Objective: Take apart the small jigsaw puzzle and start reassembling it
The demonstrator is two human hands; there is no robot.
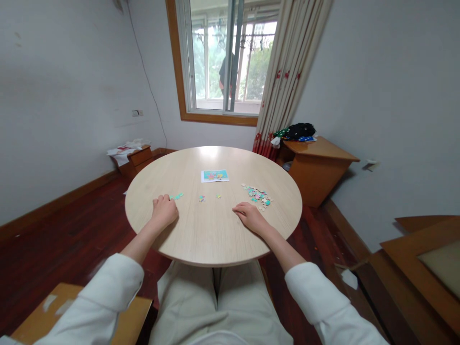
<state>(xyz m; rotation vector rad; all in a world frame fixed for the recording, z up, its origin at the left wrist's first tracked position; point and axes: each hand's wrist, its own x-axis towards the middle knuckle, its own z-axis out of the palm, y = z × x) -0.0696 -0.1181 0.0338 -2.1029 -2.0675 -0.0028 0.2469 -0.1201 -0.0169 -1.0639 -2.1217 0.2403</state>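
Note:
Both my hands rest on a round light-wood table (215, 239). My left hand (164, 210) lies curled, knuckles up, just left of a small joined group of teal puzzle pieces (177, 196). My right hand (249, 215) also lies with its fingers curled under, just short of a loose pile of puzzle pieces (258, 195). I cannot see anything inside either hand. Two single pieces (202, 198) (218, 196) lie between the hands. A small picture card (214, 176) lies flat farther back, near the middle.
A wooden cabinet (316, 167) with dark clothing on top stands at the right by a curtain (287, 72). A low box with papers (133, 155) sits at the left wall. A window (230, 57) faces me. Wooden furniture (424, 258) stands at the far right.

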